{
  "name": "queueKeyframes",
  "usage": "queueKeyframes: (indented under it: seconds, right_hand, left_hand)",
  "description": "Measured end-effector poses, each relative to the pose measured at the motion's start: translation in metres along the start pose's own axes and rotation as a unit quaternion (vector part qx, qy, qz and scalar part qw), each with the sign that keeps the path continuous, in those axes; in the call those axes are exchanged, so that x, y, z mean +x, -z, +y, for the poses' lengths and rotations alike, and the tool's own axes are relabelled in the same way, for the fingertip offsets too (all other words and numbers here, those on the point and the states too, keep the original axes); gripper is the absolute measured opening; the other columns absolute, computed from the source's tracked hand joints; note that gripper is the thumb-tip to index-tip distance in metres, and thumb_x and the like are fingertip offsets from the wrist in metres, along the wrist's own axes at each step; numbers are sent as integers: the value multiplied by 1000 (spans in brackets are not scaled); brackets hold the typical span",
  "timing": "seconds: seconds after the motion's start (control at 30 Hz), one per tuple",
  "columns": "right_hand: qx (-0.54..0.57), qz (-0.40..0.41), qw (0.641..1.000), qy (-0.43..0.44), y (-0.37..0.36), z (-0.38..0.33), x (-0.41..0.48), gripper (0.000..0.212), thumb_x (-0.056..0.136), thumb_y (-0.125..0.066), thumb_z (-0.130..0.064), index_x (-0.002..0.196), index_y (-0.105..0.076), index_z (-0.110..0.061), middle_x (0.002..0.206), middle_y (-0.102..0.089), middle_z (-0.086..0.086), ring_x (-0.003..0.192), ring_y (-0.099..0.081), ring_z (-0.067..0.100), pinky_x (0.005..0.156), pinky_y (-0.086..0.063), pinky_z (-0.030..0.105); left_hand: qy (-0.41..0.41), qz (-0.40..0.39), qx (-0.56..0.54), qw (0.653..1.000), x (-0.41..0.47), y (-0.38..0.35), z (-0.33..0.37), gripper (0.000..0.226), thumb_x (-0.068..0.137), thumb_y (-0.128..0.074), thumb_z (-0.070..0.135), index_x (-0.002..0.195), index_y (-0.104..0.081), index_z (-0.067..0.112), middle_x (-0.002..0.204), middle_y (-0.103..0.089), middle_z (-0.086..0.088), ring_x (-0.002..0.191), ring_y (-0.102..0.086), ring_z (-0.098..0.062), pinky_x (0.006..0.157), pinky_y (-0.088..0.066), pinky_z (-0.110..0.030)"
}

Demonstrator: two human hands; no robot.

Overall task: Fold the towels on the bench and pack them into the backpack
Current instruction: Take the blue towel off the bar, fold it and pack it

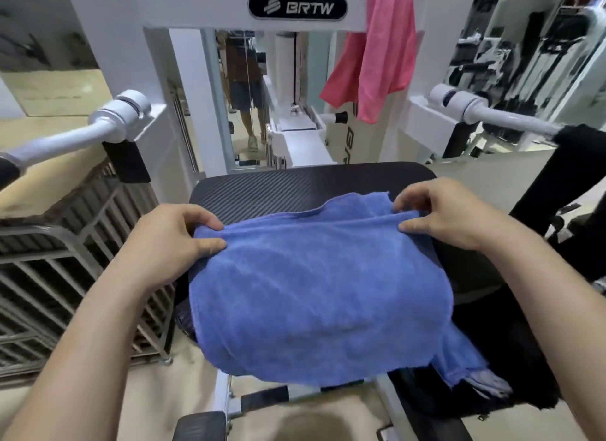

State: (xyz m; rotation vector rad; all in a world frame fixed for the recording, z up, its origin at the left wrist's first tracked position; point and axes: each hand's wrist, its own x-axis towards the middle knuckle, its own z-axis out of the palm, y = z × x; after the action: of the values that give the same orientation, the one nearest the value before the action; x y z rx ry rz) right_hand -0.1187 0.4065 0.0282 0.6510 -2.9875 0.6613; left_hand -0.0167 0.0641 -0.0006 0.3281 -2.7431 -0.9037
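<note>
At far left, beside the worktop (262, 188), a metal rack (65, 260) stands on the floor; no part in this step. Next, our left hand (170, 240) pinches, thumb against forefinger, the left end of a raised fold in the blue towel (321, 293). That towel lies across the worktop, its near edge hanging off the front toward us, with a far layer flat on the pad beyond the fold. Above and behind, a pink towel (377, 56) hangs from the machine frame (196, 11), not yet folded. Our right hand (446, 217) pinches the right end of the same fold. Lower right, a towel corner trails over a dark mass (492, 358); backpack or not, we cannot tell.

Judgement: we are mid-fold on the first towel. To do it well, we should keep both pinches level and the ridge taut, lay it edge to edge, gather the trailing corner, then smooth the cloth flat before the next fold.
</note>
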Motion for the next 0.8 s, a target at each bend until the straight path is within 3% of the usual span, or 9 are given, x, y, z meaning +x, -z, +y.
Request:
queueKeyframes:
  seconds: [0.07, 0.13, 0.2, 0.23, 0.33, 0.43, 0.53, 0.67, 0.8]
  right_hand:
    - [-26, 28, 999, 22, 7, -5, -5, 13, 76, -78, -16, 73, -69, -24, 70, -65, -7, 61, -54, 3, 56, -38, 10]
    - [116, 66, 990, 37, 11, -8, -6, 14, 80, -74, -9, 72, -67, -17, 72, -66, -3, 59, -54, 2, 56, -40, 8]
    - [266, 80, 960, 21, 7, -10, 4, 20, 84, -68, -2, 71, -62, -16, 90, -71, 1, 79, -64, 7, 72, -49, 20]
    - [271, 78, 959, 7, 1, -6, 14, 22, 84, -67, -2, 70, -59, -16, 100, -70, 2, 92, -66, 11, 79, -50, 27]
    - [101, 40, 994, 1, -22, 7, 43, 15, 83, -64, -9, 74, -54, -15, 114, -64, -2, 109, -60, 14, 89, -44, 31]
    - [0, 26, 999, 47, -24, 8, 55, 15, 81, -66, -12, 74, -54, -17, 107, -65, -3, 99, -58, 13, 82, -41, 28]
    - [-22, -12, 997, 67, -13, 3, 62, 18, 81, -71, -15, 73, -54, -16, 85, -64, -3, 81, -56, 17, 69, -42, 29]
    - [51, -55, 996, 58, -4, 6, 67, 18, 81, -72, -13, 72, -56, -12, 72, -59, -3, 66, -51, 13, 62, -41, 27]
    - [196, -83, 977, -20, 4, 16, 65, 15, 76, -79, -8, 74, -64, -3, 69, -60, 6, 63, -51, 15, 62, -40, 27]
  left_hand:
    - [9, 6, -14, 1000, 3, -1, -4, 14, 70, -82, 26, 70, -68, 25, 67, -67, -3, 59, -56, -18, 54, -40, -27]
    - [20, 18, -51, 998, 5, -3, -9, 17, 69, -83, 30, 67, -69, 22, 66, -68, -3, 58, -56, -19, 57, -42, -28]
    - [35, 34, -88, 995, 5, -4, -11, 17, 68, -84, 32, 66, -70, 23, 65, -68, -2, 58, -53, -17, 58, -41, -28]
    - [45, 40, -98, 993, 5, -5, -12, 17, 68, -85, 33, 66, -70, 24, 63, -68, -1, 56, -52, -16, 57, -40, -26]
    - [60, 44, -90, 993, 8, -6, -10, 20, 68, -85, 32, 63, -69, 19, 60, -66, 0, 54, -51, -15, 55, -38, -24]
    - [65, 44, -97, 992, 8, -5, -7, 20, 69, -84, 29, 63, -70, 18, 59, -66, -2, 53, -52, -12, 57, -40, -24]
    - [78, 27, -148, 986, 10, -3, -9, 20, 72, -82, 25, 66, -69, 11, 53, -61, 7, 52, -50, -5, 58, -39, -25]
    - [95, -23, -260, 961, 10, 6, -13, 28, 57, -84, 37, 66, -72, 13, 55, -61, 3, 54, -52, -7, 58, -43, -20]
    - [88, -40, -246, 965, 9, 12, -12, 25, 51, -82, 38, 61, -74, 16, 52, -59, 7, 47, -47, 1, 52, -40, -15]
